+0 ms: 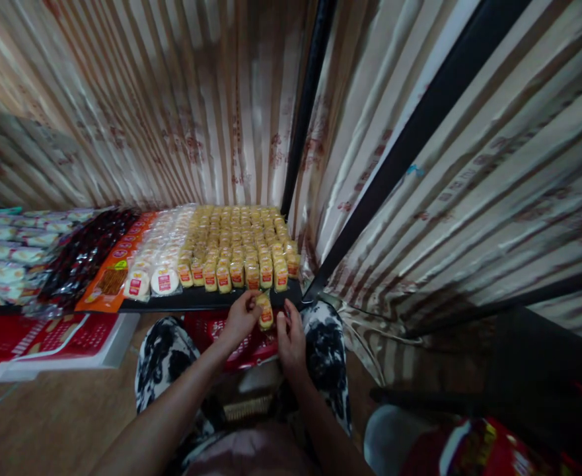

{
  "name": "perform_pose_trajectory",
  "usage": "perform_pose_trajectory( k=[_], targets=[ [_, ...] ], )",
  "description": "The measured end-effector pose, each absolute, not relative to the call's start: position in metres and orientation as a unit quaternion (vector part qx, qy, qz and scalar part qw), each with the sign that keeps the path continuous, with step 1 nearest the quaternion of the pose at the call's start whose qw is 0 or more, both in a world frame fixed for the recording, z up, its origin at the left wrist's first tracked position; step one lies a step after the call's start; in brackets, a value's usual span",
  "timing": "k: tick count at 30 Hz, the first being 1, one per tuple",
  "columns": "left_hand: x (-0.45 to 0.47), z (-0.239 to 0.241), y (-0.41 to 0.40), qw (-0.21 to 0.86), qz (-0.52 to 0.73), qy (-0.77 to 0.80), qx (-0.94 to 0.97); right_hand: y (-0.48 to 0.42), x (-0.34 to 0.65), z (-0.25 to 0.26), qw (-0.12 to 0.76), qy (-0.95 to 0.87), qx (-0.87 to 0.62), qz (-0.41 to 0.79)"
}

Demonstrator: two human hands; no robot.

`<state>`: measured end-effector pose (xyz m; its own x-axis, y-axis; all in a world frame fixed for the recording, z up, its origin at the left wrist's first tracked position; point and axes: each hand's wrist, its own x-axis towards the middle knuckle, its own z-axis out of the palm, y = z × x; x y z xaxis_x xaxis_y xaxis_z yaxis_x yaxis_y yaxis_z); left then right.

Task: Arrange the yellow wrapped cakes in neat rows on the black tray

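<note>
My left hand [242,319] pinches the top left edge of a small wrapped yellow cake [266,316] with a red label, held upright in front of the shelf. Close to its right side is my right hand [292,337], fingers apart and holding nothing that I can see. Just beyond both hands, rows of the same wrapped yellow cakes [236,248] stand packed on a dark low shelf [181,303]. Below the held cake, a red basket [244,354] sits between my knees.
Left of the yellow cakes lie white round wrapped pastries [164,281], an orange snack bag [109,277], dark glossy packets [85,254] and pale packets [10,254]. Red-and-white boxes [72,340] are on the floor. Striped curtains [211,99] and black poles [370,192] stand behind and right.
</note>
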<state>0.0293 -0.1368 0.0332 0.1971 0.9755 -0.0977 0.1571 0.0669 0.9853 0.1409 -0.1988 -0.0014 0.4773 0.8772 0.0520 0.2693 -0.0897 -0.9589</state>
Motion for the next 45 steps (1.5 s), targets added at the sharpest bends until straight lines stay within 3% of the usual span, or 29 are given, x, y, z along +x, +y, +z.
perform_pose_trajectory(
  k=[8, 18, 34, 45],
  targets=[
    [0.034, 0.024, -0.133, 0.515, 0.369, 0.501, 0.589, -0.166, 0.145, 0.021, 0.519, -0.476, -0.681, 0.202],
    [0.03, 0.012, -0.131, 0.552, 0.382, 0.508, 0.54, -0.116, 0.159, 0.018, 0.523, -0.444, -0.697, 0.21],
    [0.029, 0.008, -0.132, 0.55, 0.38, 0.521, 0.531, -0.109, 0.163, 0.014, 0.529, -0.456, -0.704, 0.129],
    [0.025, 0.011, -0.131, 0.528, 0.394, 0.51, 0.553, -0.12, 0.162, 0.022, 0.508, -0.473, -0.704, 0.148]
  ],
)
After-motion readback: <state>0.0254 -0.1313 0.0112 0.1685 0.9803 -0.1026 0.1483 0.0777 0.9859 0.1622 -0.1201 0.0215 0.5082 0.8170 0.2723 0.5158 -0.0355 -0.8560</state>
